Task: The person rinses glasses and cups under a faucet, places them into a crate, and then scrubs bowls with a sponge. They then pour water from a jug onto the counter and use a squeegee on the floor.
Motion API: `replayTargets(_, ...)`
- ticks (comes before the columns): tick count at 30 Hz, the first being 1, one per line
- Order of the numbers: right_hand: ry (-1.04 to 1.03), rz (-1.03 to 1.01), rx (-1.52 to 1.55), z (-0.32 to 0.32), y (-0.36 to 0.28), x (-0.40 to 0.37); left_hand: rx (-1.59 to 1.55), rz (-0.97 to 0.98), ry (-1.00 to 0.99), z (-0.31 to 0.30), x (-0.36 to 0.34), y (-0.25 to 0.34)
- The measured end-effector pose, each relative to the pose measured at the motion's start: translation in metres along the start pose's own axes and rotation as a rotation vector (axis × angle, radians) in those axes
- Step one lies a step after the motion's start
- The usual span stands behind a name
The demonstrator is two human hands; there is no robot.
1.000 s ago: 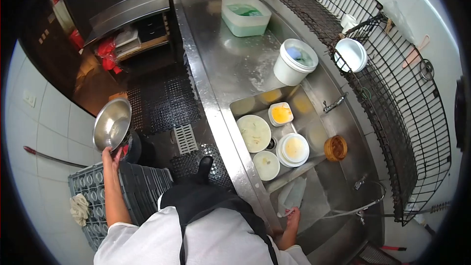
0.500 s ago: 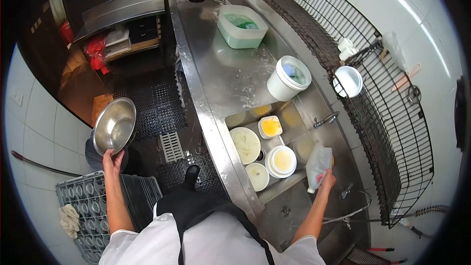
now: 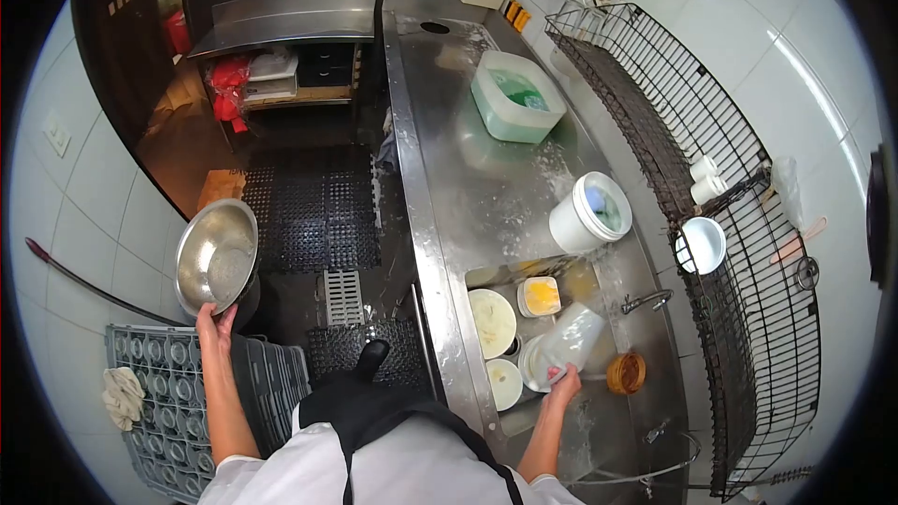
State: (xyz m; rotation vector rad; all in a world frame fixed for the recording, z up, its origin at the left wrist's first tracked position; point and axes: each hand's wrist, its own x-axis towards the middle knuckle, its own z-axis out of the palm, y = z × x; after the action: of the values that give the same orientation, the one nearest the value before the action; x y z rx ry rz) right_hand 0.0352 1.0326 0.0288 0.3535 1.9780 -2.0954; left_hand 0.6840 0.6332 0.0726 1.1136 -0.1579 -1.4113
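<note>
1. Translucent plastic container (image 3: 569, 337): right hand (image 3: 563, 376) closed round its near end, held over the sink (image 3: 603, 304) by the front edge. Probably light, wet and slippery, so best gripped round the body.
2. Long axis tilted away, towards the sink's far edge.
3. Steel bowl (image 3: 217, 257): left hand (image 3: 215, 327) gripped its near rim, well left of the counter, with the hollow facing up. Stiff.

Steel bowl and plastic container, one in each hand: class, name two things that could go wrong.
The left hand grips the steel bowl by its rim, over the floor; it might slip.
The right hand holds the plastic container above plates in the sink; dropped, it could chip them.
</note>
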Motion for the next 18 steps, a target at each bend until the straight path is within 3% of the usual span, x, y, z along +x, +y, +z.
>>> replayTargets(3, -0.219, 0.274, 0.029, 0.046, -0.013, 0.015, -0.027, 0.026, 0.007, -0.004, 0.006, 0.000)
replayTargets(6, -0.562, 0.337, 0.173, 0.125, -0.043, 0.064, -0.029, 0.062, 0.000, 0.006, 0.005, -0.001)
replayTargets(8, -0.580, 0.330, 0.208, 0.188, -0.099, 0.067, -0.030, 0.037, -0.007, 0.014, 0.003, -0.001)
replayTargets(10, -0.479, 0.182, 0.344, 0.230, -0.155, 0.055, -0.030, 0.029, -0.026, 0.023, -0.002, 0.002)
replayTargets(13, -0.545, -0.059, 0.212, 0.227, -0.217, 0.004, -0.010, 0.038, -0.059, 0.033, -0.014, 0.002)
replayTargets(16, -0.443, -0.436, 0.152, 0.180, -0.211, -0.038, 0.003, 0.041, -0.076, 0.035, -0.024, 0.000)
replayTargets(18, -0.291, -0.525, 0.012, 0.124, -0.185, -0.057, 0.007, 0.011, -0.066, 0.031, -0.025, -0.002)
